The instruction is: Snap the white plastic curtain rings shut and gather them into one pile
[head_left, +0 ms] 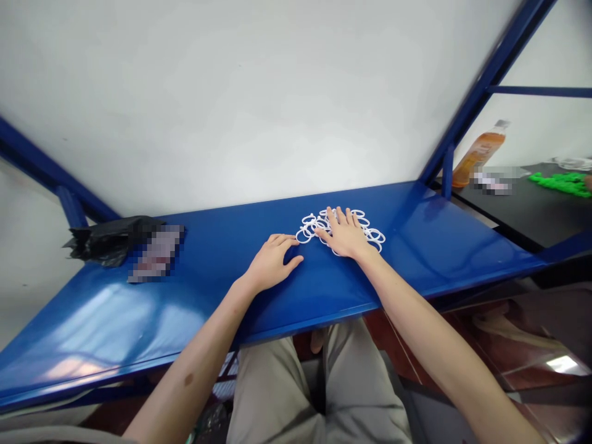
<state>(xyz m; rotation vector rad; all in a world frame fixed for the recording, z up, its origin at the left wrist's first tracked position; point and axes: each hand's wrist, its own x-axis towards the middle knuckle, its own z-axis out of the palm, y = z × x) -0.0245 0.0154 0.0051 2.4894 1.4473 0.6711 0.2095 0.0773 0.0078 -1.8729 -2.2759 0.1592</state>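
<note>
Khaki-clad lap [319, 388] seen at 6 o'clock. Left hand [271, 262] rested loosely curled on blue table [208, 246]. Right hand [345, 233] pressed flat, fingers spread, on white rings [377, 235] at 12 o'clock.

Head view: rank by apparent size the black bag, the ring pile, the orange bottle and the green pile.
1. black bag
2. ring pile, partly hidden under the right hand
3-4. orange bottle and green pile: look alike, and both lie farther from the camera, so unranked.

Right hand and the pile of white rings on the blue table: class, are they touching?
Touching. The head view shows the right hand lying flat, fingers spread, on the white rings.
</note>
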